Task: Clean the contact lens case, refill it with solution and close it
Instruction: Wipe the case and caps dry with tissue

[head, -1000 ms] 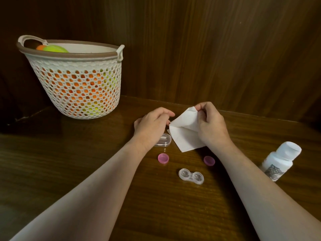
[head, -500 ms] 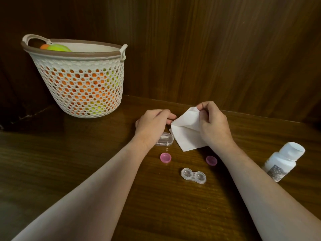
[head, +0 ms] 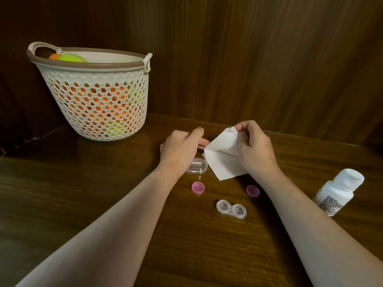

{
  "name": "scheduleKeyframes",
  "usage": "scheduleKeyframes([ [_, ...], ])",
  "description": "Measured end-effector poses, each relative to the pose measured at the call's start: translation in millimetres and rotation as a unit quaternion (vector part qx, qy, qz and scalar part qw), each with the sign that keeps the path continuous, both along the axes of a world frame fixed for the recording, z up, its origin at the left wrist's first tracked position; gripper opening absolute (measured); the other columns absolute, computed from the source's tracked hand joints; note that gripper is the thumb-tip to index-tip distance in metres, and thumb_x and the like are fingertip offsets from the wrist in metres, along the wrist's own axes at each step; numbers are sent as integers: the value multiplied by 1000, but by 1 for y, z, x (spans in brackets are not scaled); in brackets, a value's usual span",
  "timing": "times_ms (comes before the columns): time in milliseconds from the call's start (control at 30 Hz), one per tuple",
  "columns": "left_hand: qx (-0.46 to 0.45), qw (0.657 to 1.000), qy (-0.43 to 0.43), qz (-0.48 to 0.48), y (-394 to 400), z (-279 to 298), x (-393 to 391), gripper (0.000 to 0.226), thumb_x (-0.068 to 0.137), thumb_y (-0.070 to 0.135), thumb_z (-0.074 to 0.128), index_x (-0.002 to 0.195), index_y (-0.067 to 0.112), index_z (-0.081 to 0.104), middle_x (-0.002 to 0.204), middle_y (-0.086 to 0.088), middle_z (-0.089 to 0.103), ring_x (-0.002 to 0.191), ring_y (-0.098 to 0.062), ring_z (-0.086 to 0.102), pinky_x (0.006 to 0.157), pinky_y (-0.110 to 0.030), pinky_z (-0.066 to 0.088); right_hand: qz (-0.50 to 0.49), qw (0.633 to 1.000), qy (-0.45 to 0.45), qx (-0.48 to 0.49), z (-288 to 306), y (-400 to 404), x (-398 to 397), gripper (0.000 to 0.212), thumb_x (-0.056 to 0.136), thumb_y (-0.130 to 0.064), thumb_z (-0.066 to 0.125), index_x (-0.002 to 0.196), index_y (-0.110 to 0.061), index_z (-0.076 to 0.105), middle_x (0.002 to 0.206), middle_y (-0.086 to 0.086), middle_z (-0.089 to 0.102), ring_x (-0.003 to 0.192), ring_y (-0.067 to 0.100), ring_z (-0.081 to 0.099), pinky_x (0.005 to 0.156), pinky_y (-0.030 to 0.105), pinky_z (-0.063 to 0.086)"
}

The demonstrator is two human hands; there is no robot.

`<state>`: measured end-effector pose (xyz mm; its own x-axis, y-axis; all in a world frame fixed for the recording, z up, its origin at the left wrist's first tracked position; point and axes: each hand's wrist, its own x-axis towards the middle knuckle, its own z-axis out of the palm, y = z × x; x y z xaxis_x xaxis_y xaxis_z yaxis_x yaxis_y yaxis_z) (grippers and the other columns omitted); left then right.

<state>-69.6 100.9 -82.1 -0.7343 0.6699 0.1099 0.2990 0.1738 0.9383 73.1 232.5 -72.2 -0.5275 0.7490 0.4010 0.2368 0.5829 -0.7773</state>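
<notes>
On the wooden table (head: 62,204), both hands pinch a soft white tissue (head: 221,160) (left hand (head: 182,150), right hand (head: 255,150)); the light, slippery lens case (head: 231,209) is best gripped at its narrow middle.

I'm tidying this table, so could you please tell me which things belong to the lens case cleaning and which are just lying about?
Belong to the job:
lens case, open
two pink caps
tissue, held by left hand and right hand
solution bottle

Just lying about:
basket of balls
small clear box
</notes>
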Motion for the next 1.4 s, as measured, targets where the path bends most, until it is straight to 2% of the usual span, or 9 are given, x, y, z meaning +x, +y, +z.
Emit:
scheduleKeyframes([
  [233,4,999,-33,6,0,2,-3,55,90,68,42,90,35,86,93,24,81,112,-7,65,120,-56,34,15,1000,9,-13,3,-2,1,28,111,-19,44,100,-38,60,109,-21,61,98,2,58,67,21,42],
  [400,20,999,-24,-20,-1,2,-3,49,93,60,45,97,31,85,96,21,82,114,-5,68,122,-54,34,54,998,-25,-24,14,-4,5,34,85,-33,47,73,-31,78,88,-11,74,98,12,62,82,41,48],
  [567,39,999,-21,-25,0,1,-4,39,99,52,51,102,32,84,101,22,81,120,-5,66,124,-54,33,48,998,-49,-12,11,1,4,16,88,-25,64,95,-38,71,97,-19,70,91,-2,61,70,27,43],
  [633,36,999,-14,-14,2,0,-6,32,100,48,55,104,34,83,101,23,80,120,-4,65,123,-54,35,62,992,-106,-7,11,6,4,19,94,-26,69,105,-41,68,112,-22,65,105,1,58,83,27,45],
  [700,16,1000,10,2,4,-3,-9,22,102,39,58,107,38,79,101,24,78,119,-2,63,122,-53,36,75,974,-211,25,13,9,6,20,101,-39,68,119,-48,66,126,-23,59,128,13,43,102,39,39],
  [800,-17,999,46,19,7,-8,-11,17,105,34,56,101,46,68,92,26,78,109,6,61,122,-50,32,101,942,-306,90,11,5,4,32,105,-54,59,136,-51,62,150,-17,55,143,23,29,114,53,27],
  [900,-30,996,77,38,8,-10,-11,15,104,36,55,99,49,59,80,34,75,96,14,56,115,-46,28,117,939,-310,93,7,-1,-1,33,106,-55,55,139,-54,58,154,-18,52,148,23,26,117,53,20],
  [1033,-7,995,81,50,6,-9,-13,14,98,40,65,99,50,56,78,33,75,100,6,65,115,-51,36,112,940,-311,86,5,-2,-1,33,105,-54,58,138,-52,59,155,-17,51,148,23,27,117,53,21],
  [1400,-21,992,123,21,4,-8,-9,33,84,47,79,103,54,53,78,37,73,94,9,65,102,-43,28,108,942,-306,85,2,-1,-1,30,103,-56,60,133,-53,60,150,-18,54,145,24,31,115,55,22],
])
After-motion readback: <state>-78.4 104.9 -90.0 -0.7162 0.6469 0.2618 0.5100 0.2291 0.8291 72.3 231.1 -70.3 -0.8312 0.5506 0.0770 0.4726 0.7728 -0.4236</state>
